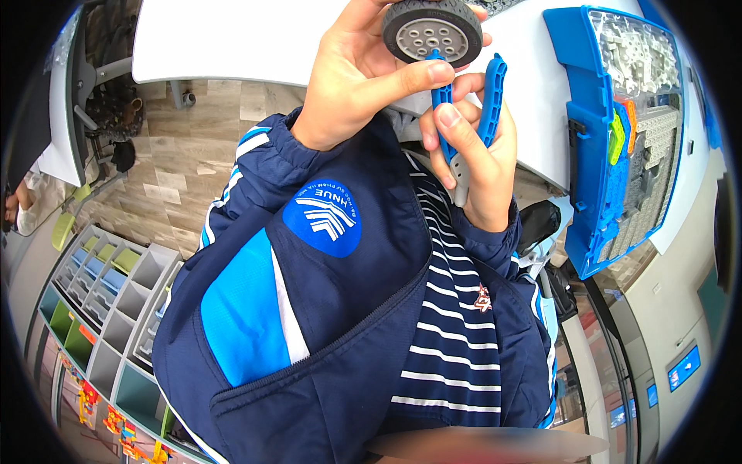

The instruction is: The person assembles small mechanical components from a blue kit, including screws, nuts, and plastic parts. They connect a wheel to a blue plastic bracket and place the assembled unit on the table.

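My left hand is closed round a black-tyred wheel with a grey, holed hub. Its thumb lies across one handle of a pair of plastic pliers, which has blue handles and a grey head. My right hand grips the pliers, thumb pressed on the inner handle, the grey head pointing down toward my jacket. The two handles are spread apart. One handle's tip overlaps the hub's lower edge; whether it touches cannot be told. The fingers behind the wheel are mostly hidden.
A white table lies beyond my hands. On its right stands a blue case with sorted white, grey, green and orange building parts. At the lower left is a grey compartment shelf with coloured bins. Patterned wooden flooring shows below the table.
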`<control>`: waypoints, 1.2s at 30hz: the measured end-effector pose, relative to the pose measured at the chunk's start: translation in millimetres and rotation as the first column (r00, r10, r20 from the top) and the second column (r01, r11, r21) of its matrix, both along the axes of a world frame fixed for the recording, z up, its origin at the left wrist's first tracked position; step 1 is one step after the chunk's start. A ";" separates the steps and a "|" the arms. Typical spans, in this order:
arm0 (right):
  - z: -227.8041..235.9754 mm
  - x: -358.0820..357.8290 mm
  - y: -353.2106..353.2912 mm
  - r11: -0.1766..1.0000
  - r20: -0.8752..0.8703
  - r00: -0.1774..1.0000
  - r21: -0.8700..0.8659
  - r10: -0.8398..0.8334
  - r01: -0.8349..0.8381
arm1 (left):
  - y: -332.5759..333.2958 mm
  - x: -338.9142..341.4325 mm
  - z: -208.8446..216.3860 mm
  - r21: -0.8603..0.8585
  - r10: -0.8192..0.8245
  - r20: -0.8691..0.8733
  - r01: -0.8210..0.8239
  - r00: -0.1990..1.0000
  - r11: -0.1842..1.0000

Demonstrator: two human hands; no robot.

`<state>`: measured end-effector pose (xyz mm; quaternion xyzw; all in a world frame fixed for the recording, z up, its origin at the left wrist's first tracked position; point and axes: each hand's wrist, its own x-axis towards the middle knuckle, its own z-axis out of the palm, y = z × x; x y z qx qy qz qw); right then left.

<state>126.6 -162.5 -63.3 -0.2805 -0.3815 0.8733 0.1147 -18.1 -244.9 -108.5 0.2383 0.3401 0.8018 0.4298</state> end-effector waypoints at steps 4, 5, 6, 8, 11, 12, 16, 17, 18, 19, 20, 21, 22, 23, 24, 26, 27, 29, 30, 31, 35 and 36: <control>1.0 5.6 5.1 1.000 0.011 1.000 0.011 0.024 -0.024 | 0.4 -1.9 8.6 -0.086 -0.006 0.051 0.011 0.999 0.996; 2.6 7.0 5.5 0.996 0.025 0.999 0.086 0.026 -0.028 | 0.8 -5.3 10.9 -0.073 0.041 -0.187 -0.056 0.981 0.996; 4.9 7.5 6.6 0.990 0.042 0.999 0.143 0.009 -0.015 | -0.3 -4.5 14.5 -0.090 0.047 -0.040 -0.050 0.998 0.995; 9.3 6.7 10.1 0.962 0.031 0.998 0.271 -0.045 0.035 | -2.3 -5.0 21.5 -0.140 0.059 0.052 -0.051 0.997 0.989; 11.3 0.5 20.2 0.905 -0.038 0.978 0.373 -0.206 0.205 | -1.9 -5.7 29.1 -0.251 0.011 -0.049 -0.023 0.999 0.968; 11.3 -1.8 25.7 0.883 -0.065 0.974 0.412 -0.218 0.225 | -1.2 -3.6 31.2 -0.204 -0.003 -0.045 -0.006 0.999 0.979; 0.3 -7.4 42.1 0.848 -0.074 0.970 0.474 -0.230 0.238 | 6.5 2.0 32.8 -0.179 -0.023 -0.210 -0.016 0.977 0.984; -3.2 -8.8 44.5 0.833 -0.081 0.973 0.504 -0.218 0.228 | 8.5 2.6 32.9 -0.182 -0.013 -0.255 -0.035 0.967 0.983; -6.7 -10.9 45.6 0.844 -0.086 0.977 0.493 -0.196 0.213 | 9.8 3.2 33.3 -0.168 -0.012 -0.280 -0.036 0.960 0.985; -9.8 -12.0 45.6 0.824 -0.073 0.977 0.526 -0.202 0.209 | 11.0 3.1 34.1 -0.180 -0.005 -0.296 -0.051 0.955 0.982; -11.3 -12.5 48.6 0.841 -0.036 0.987 0.519 -0.159 0.154 | 10.7 2.8 35.8 -0.184 -0.027 -0.262 -0.022 0.965 0.983; -12.8 -12.1 51.1 0.855 0.007 0.993 0.509 -0.114 0.095 | 10.3 2.6 37.6 -0.180 -0.037 -0.300 -0.019 0.953 0.983; -13.7 -13.5 53.4 0.853 0.000 0.992 0.511 -0.126 0.108 | 9.3 1.5 40.2 -0.193 -0.040 -0.328 -0.026 0.944 0.981; -14.6 -14.0 56.1 0.851 -0.004 0.991 0.511 -0.137 0.120 | 8.7 1.4 42.4 -0.193 -0.048 -0.363 -0.025 0.931 0.981; -15.3 -14.7 57.6 0.851 -0.004 0.989 0.509 -0.150 0.131 | 6.5 -1.9 45.2 -0.206 -0.061 -0.499 -0.050 0.864 0.977; -17.8 -15.4 59.7 0.859 -0.089 0.982 0.477 -0.165 0.187 | 2.6 -6.4 48.6 -0.165 -0.137 -0.265 0.095 0.955 0.982; -19.2 -15.3 59.7 0.861 -0.139 0.976 0.462 -0.167 0.213 | 0.1 -8.9 49.5 -0.121 -0.178 -0.119 0.164 0.977 0.979; -22.7 -15.2 59.2 0.847 -0.138 0.966 0.465 -0.218 0.257 | -1.6 -12.8 48.5 -0.163 -0.199 -0.121 0.178 0.972 0.970; -24.4 -14.8 58.3 0.841 -0.162 0.961 0.468 -0.222 0.274 | -2.8 -14.4 47.5 -0.163 -0.209 -0.114 0.189 0.971 0.968; -25.4 -14.1 57.3 0.861 -0.155 0.960 0.426 -0.234 0.279 | -3.4 -15.4 46.4 -0.210 -0.221 -0.118 0.193 0.968 0.958; -25.2 -11.0 58.2 0.898 -0.199 0.954 0.338 -0.223 0.281 | -1.4 -15.4 44.0 -0.241 -0.218 -0.221 0.163 0.951 0.957; -24.6 -10.8 58.5 0.893 -0.205 0.952 0.346 -0.228 0.289 | 0.5 -14.2 43.9 -0.222 -0.199 -0.264 0.141 0.944 0.965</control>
